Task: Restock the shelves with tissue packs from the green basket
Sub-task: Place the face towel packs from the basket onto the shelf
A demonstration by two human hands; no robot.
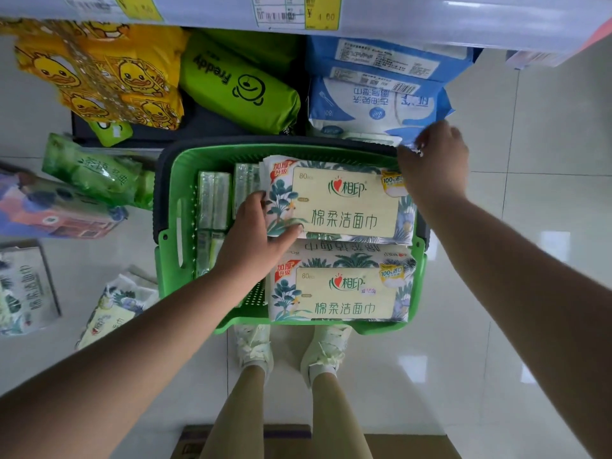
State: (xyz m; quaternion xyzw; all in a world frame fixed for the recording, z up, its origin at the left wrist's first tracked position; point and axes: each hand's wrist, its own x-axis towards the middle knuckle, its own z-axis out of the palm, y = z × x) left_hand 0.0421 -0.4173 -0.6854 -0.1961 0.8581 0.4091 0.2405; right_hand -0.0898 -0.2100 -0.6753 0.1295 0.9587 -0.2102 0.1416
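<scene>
Looked straight down at a green basket [172, 180] on the pale floor, right in front of two light shoes [255, 346]. Held two big tissue packs with leaf pictures inside it, on the right side: a top pack [344, 203] farther away and a lower pack [337, 293] nearer the feet. Also held some thin clear-wrapped packs [213, 200] standing on the left side.

Left hand [261, 233] gripped the top pack's left edge, thumb on its front, fingers curled around the side. Right hand [433, 160] reached to the far right corner, fingers bent around that pack's top right edge, near the basket rim.

Past the basket, on the low shelf: yellow duck packs [99, 74], a green Freddy pack [238, 87], blue and white packs [377, 94]. More packs [92, 170] lay on the floor at the left.
</scene>
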